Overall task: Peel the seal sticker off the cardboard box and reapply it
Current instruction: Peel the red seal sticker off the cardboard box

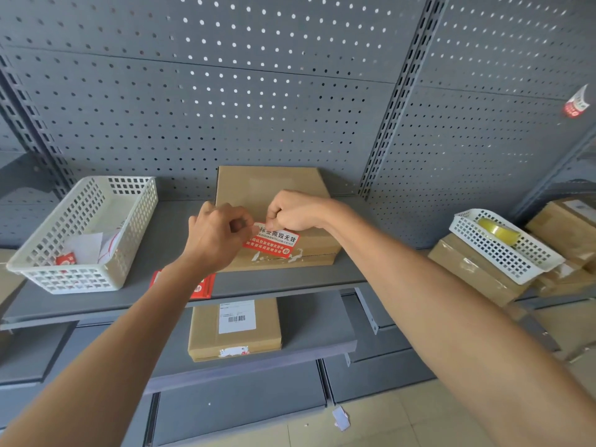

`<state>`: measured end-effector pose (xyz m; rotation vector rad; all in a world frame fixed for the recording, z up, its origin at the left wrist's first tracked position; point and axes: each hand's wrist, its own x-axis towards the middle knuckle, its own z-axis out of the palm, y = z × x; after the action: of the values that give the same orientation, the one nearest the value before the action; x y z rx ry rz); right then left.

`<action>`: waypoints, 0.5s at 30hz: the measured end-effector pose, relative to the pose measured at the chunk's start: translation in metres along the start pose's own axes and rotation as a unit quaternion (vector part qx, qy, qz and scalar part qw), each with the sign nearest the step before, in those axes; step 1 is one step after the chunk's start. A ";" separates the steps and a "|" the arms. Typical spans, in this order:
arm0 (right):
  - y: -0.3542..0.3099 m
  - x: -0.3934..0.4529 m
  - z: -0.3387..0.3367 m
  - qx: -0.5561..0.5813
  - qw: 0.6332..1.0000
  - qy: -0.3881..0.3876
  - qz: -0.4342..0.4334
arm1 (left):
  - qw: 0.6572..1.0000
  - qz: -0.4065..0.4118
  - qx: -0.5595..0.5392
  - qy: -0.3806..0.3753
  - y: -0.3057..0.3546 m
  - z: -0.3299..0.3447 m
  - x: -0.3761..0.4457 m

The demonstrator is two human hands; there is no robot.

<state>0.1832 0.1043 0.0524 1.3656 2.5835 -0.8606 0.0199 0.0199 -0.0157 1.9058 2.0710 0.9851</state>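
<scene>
Matt cardboard box [271, 188], glossy sticker [274, 241]

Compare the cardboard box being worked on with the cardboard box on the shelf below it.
The upper cardboard box carries a red seal sticker at its front edge, pinched by the left hand and right hand; the lower cardboard box has only torn sticker remnants there. The lower one bears a white barcode label; no such label shows on the upper one. Nobody touches the lower one. Both are flat, brown and lie on grey shelves.
</scene>
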 end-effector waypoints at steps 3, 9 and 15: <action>-0.002 -0.001 0.001 -0.003 1.000 -0.008 -0.008 | 1.000 -0.005 -0.003 -0.004 0.000 -0.001 -0.002; -0.003 -0.001 -0.001 -0.015 1.000 -0.014 -0.013 | 1.000 -0.014 -0.006 -0.003 0.004 -0.003 -0.004; -0.002 0.002 -0.003 -0.029 0.999 -0.024 -0.020 | 1.000 -0.023 -0.002 -0.002 0.006 -0.003 -0.005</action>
<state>0.1809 0.1062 0.0547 1.2663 2.5875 -0.8076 0.0242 0.0141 -0.0117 1.8474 2.0981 0.9738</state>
